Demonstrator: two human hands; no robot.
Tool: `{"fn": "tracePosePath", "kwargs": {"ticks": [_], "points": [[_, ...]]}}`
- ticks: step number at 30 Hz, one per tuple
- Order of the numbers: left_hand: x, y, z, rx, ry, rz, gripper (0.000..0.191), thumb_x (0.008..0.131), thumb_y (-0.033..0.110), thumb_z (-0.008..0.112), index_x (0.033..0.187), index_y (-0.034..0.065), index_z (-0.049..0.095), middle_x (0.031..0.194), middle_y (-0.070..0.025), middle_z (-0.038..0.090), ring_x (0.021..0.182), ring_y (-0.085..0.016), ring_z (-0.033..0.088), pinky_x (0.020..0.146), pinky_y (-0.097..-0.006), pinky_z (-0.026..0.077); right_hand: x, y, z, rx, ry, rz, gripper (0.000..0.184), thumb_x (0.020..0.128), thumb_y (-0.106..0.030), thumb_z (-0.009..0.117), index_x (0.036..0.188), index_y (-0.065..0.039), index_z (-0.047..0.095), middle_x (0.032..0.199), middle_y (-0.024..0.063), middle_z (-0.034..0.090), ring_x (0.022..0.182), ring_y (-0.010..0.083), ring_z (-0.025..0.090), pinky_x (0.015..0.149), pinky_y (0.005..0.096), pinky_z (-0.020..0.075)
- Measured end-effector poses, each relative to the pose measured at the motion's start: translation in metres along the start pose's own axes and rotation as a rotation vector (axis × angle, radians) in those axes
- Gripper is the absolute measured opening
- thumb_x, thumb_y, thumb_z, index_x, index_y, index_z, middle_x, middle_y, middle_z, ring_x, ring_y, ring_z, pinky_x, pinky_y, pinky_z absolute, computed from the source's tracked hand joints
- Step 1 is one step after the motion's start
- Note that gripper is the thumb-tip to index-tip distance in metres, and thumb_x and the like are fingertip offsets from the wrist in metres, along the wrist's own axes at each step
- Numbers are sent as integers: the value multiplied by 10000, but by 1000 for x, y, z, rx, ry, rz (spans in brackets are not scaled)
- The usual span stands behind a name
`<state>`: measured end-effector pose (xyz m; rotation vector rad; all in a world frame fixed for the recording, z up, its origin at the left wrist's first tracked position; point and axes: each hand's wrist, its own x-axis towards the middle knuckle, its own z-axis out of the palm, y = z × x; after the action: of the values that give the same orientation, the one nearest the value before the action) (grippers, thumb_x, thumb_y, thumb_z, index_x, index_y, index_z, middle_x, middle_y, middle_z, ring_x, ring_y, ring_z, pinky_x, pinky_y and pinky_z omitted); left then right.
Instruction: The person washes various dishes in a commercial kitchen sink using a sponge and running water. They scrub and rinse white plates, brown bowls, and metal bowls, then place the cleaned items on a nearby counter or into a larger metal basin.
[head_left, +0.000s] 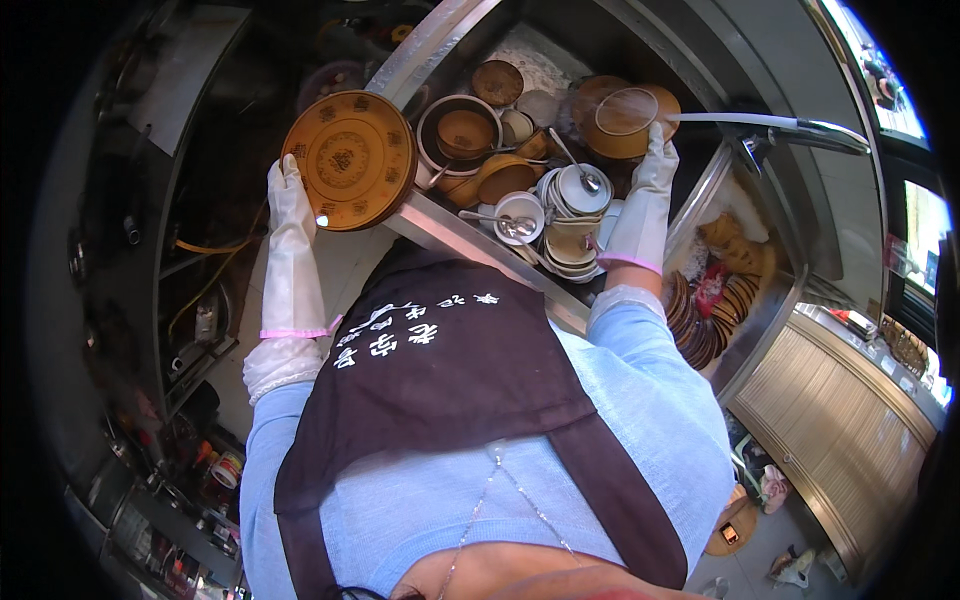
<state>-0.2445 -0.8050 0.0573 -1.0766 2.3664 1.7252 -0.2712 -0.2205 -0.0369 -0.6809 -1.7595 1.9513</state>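
Observation:
My left hand (289, 199), in a white rubber glove, holds the left rim of a stack of orange-brown patterned plates (349, 154) by the sink's left edge. Also gloved, my right hand (654, 169) grips the rim of an orange-brown dish (615, 146), its ringed underside showing. Water from a tap (795, 124) runs onto this dish. Between my hands, the steel sink holds brown bowls (465, 135), a stack of white saucers (581, 191), a small white bowl (519, 217) with metal spoons, and a metal spoon (589, 180) on the saucers.
Right of a metal divider (701, 187), a second basin holds a row of brown plates (697, 322), a red cloth-like item (710, 289) and suds. The sink's front rim (442, 232) lies before my apron. Dark shelving (202, 315) stands at left, a ribbed cabinet (832, 405) at right.

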Motion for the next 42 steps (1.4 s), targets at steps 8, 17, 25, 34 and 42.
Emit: {"fn": "tracePosePath", "kwargs": {"ticks": [8, 17, 25, 34, 42], "points": [[-8, 6, 8, 4, 4, 337, 399, 1152, 267, 475, 1524, 132, 522, 1465, -106, 591, 1315, -235, 588, 1101, -377, 504, -64, -45, 33, 282, -202, 102, 344, 1041, -196, 722, 1332, -13, 698, 1231, 82, 753, 1056, 166, 721, 937, 312, 582], [-6, 3, -3, -127, -85, 80, 378, 1160, 236, 462, 1495, 76, 534, 1428, -108, 614, 1265, -233, 612, 1096, -361, 504, -159, -180, 206, -685, -1340, -995, 234, 979, -176, 684, 1152, -24, 723, 1088, 151, 749, 1056, 309, 718, 933, 401, 564], [-12, 27, -35, -239, -234, -78, 708, 1091, 555, 513, 1622, 95, 430, 1659, -132, 444, 1544, -288, 376, 1276, -481, 255, -232, -171, 295, -1232, -1846, -952, 331, 977, -136, 557, 1263, -47, 696, 1244, 156, 692, 1207, 351, 644, 1018, 419, 532], [-23, 46, 0, 72, -54, 3, 496, 1154, 292, 475, 1608, 102, 414, 1548, -120, 544, 1391, -239, 551, 1173, -364, 445, -171, -59, 260, -351, -1058, -474, 151, 938, -203, 723, 945, -66, 785, 917, 92, 740, 832, 264, 704, 793, 399, 585], [-24, 27, 2, 15, -48, 202, 397, 1166, 173, 395, 1553, 170, 485, 1530, -86, 543, 1393, -224, 538, 1186, -368, 451, -6, 37, 103, -1731, -341, 174, 686, 890, -580, 795, 1376, -118, 648, 1389, 158, 681, 1275, 354, 671, 1016, 529, 567]]}}
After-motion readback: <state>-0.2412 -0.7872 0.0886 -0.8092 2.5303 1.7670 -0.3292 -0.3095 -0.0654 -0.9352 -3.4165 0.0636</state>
